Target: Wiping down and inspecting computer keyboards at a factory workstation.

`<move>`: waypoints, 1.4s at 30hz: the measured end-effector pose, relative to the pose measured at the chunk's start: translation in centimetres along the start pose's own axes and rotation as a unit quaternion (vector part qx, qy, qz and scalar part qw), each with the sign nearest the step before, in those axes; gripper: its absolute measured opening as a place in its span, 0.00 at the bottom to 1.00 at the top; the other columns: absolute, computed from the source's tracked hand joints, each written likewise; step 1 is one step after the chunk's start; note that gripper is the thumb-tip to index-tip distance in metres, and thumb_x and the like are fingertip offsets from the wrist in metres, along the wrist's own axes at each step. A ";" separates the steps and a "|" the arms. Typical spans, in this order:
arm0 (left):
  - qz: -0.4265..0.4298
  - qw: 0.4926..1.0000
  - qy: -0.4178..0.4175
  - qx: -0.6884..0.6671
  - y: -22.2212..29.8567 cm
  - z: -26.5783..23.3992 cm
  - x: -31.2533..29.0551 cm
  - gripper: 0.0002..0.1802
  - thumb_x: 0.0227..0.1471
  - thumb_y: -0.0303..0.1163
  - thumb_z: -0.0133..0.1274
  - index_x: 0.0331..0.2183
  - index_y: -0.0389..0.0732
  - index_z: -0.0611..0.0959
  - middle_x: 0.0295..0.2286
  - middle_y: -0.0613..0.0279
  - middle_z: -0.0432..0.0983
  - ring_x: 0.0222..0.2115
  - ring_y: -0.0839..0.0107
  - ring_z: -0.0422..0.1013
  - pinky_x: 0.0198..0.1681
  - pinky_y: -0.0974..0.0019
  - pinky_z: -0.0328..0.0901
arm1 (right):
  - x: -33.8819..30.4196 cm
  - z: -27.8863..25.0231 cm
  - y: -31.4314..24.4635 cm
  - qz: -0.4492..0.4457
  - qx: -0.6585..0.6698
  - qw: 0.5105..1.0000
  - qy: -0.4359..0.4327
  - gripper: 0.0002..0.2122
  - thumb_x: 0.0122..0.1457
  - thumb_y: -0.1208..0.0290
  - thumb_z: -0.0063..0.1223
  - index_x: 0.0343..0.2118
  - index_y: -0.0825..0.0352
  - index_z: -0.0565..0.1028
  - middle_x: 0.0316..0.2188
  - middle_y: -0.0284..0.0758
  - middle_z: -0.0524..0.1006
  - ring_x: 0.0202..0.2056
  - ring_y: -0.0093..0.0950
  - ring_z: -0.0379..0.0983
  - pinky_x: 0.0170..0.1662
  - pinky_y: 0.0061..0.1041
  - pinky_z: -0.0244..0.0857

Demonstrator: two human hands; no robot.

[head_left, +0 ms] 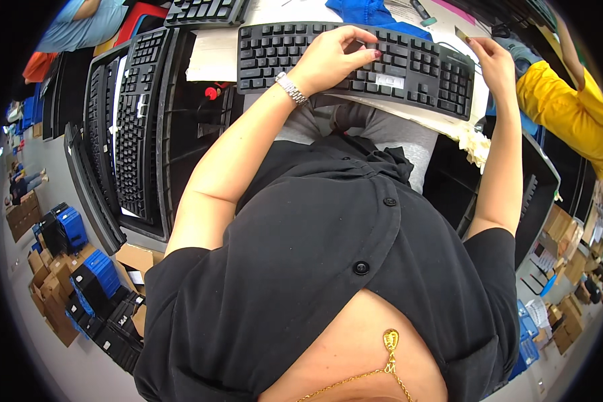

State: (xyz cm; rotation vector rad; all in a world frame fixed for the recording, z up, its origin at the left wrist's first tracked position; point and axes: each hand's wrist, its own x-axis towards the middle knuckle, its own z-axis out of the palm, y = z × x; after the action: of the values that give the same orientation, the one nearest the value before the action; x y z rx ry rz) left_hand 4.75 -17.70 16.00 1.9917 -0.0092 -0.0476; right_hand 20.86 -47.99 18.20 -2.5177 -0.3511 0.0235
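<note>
A black full-size keyboard [414, 63] lies across the white work surface in front of me, with one pale key near its lower right part. My left hand [331, 59] rests over the middle of it, thumb and forefinger curved with a gap between them, the thumb tip at the keys. Nothing shows between those fingers; the other fingertips are partly hidden. Beyond the keyboard's right end, my right hand [494, 63] is raised with thumb and forefinger pinched together. A tiny piece seems to be at its fingertips, too small to name.
More black keyboards [135, 127] stand in a black tray [162, 144] at my left, and another keyboard [206, 10] lies at the far left. A blue cloth [375, 15] sits behind mine. People work nearby, one in yellow [563, 100] at the right. Cardboard boxes [60, 281] are on the floor.
</note>
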 end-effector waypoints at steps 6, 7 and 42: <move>0.011 0.987 -0.005 -0.158 -0.7 -1.0 -0.4 0.31 0.56 0.28 0.59 0.61 0.40 0.71 0.36 0.63 0.82 0.31 0.78 0.73 0.37 0.76 0.68 | 2.9 3.0 0.9 -0.102 -0.109 0.985 0.083 0.14 0.62 0.63 0.59 0.44 0.67 0.82 0.33 0.32 0.80 0.32 0.22 0.73 0.36 0.20 0.67; 0.017 0.982 -0.015 -0.188 -0.8 -1.0 -0.3 0.36 0.56 0.27 0.58 0.64 0.39 0.67 0.37 0.62 0.82 0.32 0.77 0.74 0.38 0.76 0.68 | 3.1 3.1 1.0 -0.136 -0.140 0.975 0.107 0.14 0.62 0.63 0.59 0.44 0.68 0.82 0.35 0.33 0.80 0.33 0.23 0.74 0.37 0.20 0.67; 0.320 0.918 0.035 0.231 -3.7 2.4 -2.6 0.36 0.45 0.40 0.68 0.55 0.43 0.74 0.60 0.61 0.68 0.64 0.63 0.61 0.70 0.54 0.51 | -10.5 6.6 -5.5 -0.304 0.065 0.950 -0.040 0.09 0.55 0.78 0.62 0.40 0.70 0.82 0.36 0.34 0.77 0.33 0.28 0.74 0.37 0.23 0.69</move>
State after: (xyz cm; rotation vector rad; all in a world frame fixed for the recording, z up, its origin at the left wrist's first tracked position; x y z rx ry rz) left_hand 2.01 -18.32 11.73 2.3627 -0.6797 0.4895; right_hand 8.75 -42.63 15.16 -2.1835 -1.1043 -0.0908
